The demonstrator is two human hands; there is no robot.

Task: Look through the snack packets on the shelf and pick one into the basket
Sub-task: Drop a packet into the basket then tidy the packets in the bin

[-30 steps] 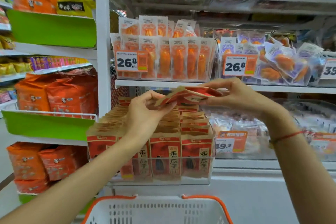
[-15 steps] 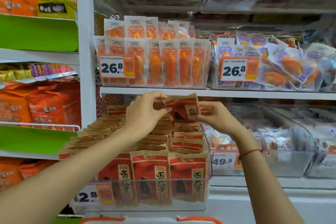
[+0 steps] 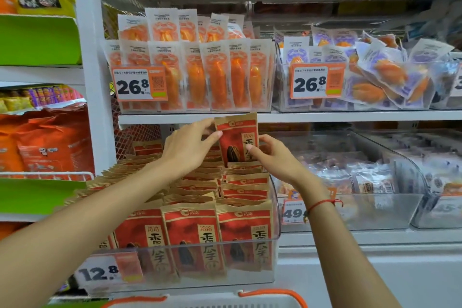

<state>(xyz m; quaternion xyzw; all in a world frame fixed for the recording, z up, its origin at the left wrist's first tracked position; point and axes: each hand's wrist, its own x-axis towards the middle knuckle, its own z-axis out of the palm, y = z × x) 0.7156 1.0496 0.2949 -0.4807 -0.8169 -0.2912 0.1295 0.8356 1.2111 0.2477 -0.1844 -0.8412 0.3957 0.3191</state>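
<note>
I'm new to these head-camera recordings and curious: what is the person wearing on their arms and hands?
Both forearms are bare, with no sleeves in view and no gloves on the left hand or right hand. The only thing worn is a thin red string bracelet around the right wrist, with a small knot or bead at its side. No rings or watch are visible.

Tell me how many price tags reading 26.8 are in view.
2, both on the upper shelf: one on the left bin of orange packets, one on the right bin of purple packets. Others may be out of frame.
</note>
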